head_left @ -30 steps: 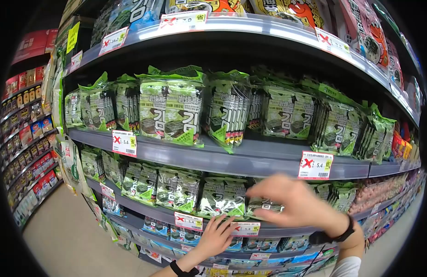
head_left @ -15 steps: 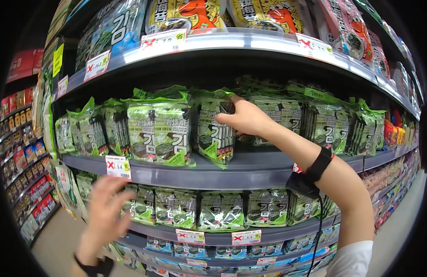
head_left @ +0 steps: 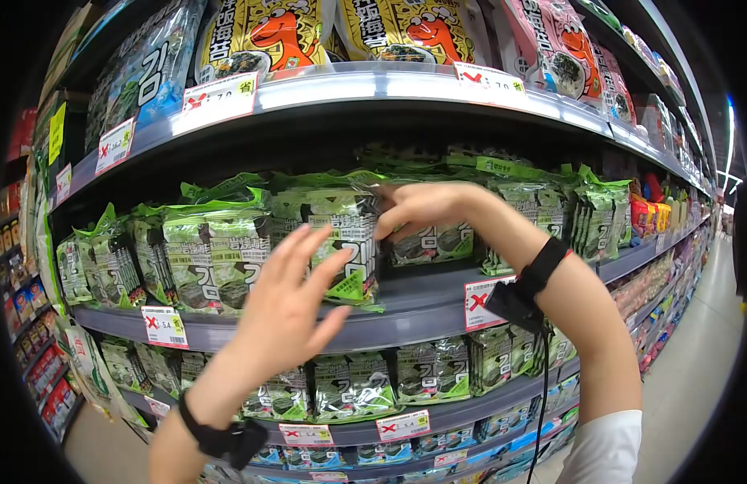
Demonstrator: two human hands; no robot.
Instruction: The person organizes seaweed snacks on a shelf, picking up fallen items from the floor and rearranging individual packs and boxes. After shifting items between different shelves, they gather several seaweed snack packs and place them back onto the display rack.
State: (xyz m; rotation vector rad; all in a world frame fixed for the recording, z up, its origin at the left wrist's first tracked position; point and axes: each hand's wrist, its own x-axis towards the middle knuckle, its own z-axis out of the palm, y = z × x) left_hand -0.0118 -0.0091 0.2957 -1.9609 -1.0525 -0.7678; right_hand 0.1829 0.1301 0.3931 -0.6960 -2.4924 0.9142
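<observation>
Green seaweed packs stand in a row on the middle shelf. My right hand is at the right side of one upright green pack, its fingers bent around that pack's upper right edge. In front of the same pack is my left hand, with fingers spread and nothing held. Its fingertips overlap the pack in view; whether they touch it cannot be made out. Another green pack stands just left of it. Both wrists wear black straps.
Yellow bags and a pink bag stand on the shelf above. More green packs fill the shelf below. Price tags hang along the shelf edges. An aisle floor shows at the right.
My left hand has risen from below the shelf edge to the front of the pack. My right hand stays at the pack's edge. The view has shifted, with the shelves appearing further left.
</observation>
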